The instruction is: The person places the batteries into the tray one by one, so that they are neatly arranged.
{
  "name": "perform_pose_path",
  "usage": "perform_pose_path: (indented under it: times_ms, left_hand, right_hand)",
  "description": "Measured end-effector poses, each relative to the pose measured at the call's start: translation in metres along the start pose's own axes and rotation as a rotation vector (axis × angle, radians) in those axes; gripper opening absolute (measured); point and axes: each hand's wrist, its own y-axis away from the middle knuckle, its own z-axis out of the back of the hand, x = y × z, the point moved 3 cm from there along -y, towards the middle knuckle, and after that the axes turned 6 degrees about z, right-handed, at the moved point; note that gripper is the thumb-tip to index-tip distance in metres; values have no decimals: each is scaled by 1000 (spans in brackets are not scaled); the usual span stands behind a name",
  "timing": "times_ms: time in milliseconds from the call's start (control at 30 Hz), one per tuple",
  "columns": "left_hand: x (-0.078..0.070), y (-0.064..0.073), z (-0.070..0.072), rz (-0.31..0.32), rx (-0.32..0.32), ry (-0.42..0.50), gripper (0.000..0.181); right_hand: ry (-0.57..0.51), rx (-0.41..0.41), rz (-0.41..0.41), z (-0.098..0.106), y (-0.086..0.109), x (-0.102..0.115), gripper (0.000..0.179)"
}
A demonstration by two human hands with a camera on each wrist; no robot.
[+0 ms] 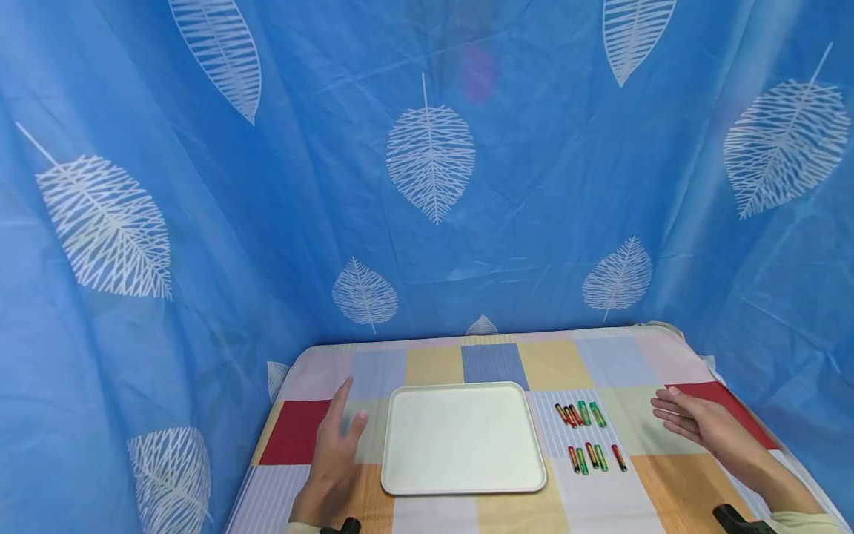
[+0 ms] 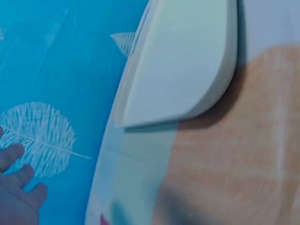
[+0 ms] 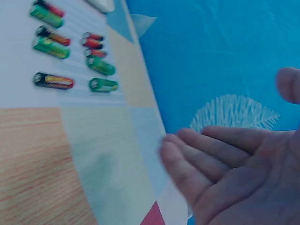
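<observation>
My left hand [image 1: 336, 445] hovers at the left of a cream rectangular tray [image 1: 463, 439], its thumb apart from the straight fingers, holding nothing. In the left wrist view, a rounded corner of the tray [image 2: 187, 70] shows, with fingers [image 2: 18, 177] at the lower left. My right hand [image 1: 710, 421] is held off to the right of the batteries, fingers extended and nothing in its grasp. Two rows of small batteries lie right of the tray: a far row with green batteries [image 1: 584, 412] and red-black ones, and a near row mixing both, including a red-black battery [image 3: 54, 80] at its end.
A patchwork-patterned cloth [image 1: 427, 365] covers the table. Blue curtains [image 1: 520, 245] with white leaf prints hang behind it and along both sides, close to the table edges.
</observation>
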Motion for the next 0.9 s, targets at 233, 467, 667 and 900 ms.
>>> perform_pose_path:
  times_ms: [233,467,667,900]
  left_hand:
    - [8,2,-23,-14,45,76,67]
    - [18,4,-38,9,69,68,63]
    - [27,3,-46,28,101,31,56]
    - [35,5,-50,99,166,48,51]
  right_hand:
    - [-431,216,-77,13,5,-12,81]
    - [-553,267,-146,11,5,-28,68]
    - [-475,213,-189,-1,4,-40,57]
    - [-456,213,-222,-16,2,-47,51]
